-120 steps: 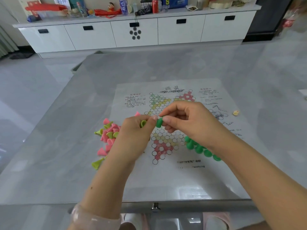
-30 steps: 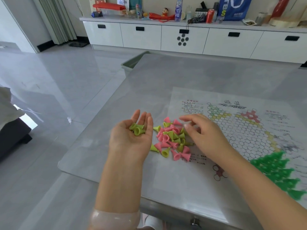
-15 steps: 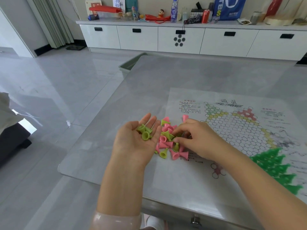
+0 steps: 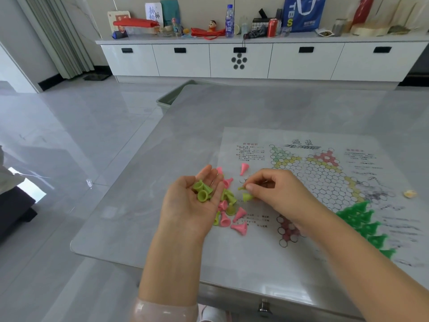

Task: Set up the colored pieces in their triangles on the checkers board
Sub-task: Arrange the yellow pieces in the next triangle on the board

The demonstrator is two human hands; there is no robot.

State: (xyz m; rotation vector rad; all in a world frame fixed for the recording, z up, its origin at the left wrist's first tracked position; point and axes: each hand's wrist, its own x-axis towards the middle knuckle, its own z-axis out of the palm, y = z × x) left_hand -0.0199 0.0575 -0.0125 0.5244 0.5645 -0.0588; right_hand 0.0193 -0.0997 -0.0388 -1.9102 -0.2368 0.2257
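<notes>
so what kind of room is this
Most likely a living room at home: a long white cabinet cluttered with a water bottle and soda can, curtains, and a grey table with a game sheet.

Lime-green cones [image 4: 202, 191] in palm, pink cones [image 4: 239, 228] plus lime mixed on grey marbled table [image 4: 209, 126], dark green cones [image 4: 362, 219] on white hex-patterned board [image 4: 325, 182].

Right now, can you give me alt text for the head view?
A left hand, palm up, cups yellow-green pieces while the right hand pinches another from a mixed pink and yellow-green pile beside a paper board. Dark green pieces fill the board's near-right triangle.
</notes>
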